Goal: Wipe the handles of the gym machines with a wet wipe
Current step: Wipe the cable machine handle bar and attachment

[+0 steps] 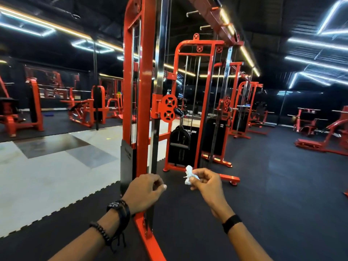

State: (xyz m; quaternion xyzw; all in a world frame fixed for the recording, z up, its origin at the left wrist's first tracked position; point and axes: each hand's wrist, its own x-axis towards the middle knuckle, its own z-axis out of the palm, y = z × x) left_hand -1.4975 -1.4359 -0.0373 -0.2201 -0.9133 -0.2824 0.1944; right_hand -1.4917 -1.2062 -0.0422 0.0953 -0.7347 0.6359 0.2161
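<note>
My right hand (205, 182) pinches a crumpled white wet wipe (189, 176) between thumb and fingertips, held up in front of me. My left hand (146, 191) hangs beside it with fingers curled and nothing visible in them, just in front of the near red cable machine column (143, 91). A black stirrup handle (180, 142) hangs on a cable from the red pulley block (168, 110) on that column, above and beyond both hands. Neither hand touches the handle.
The red base bar (150, 238) of the near column runs along the floor between my arms. A second red cable tower (195, 102) with black weight stacks stands behind. More red machines stand left and right on black rubber flooring (273, 185); light tiles (47, 166) lie left.
</note>
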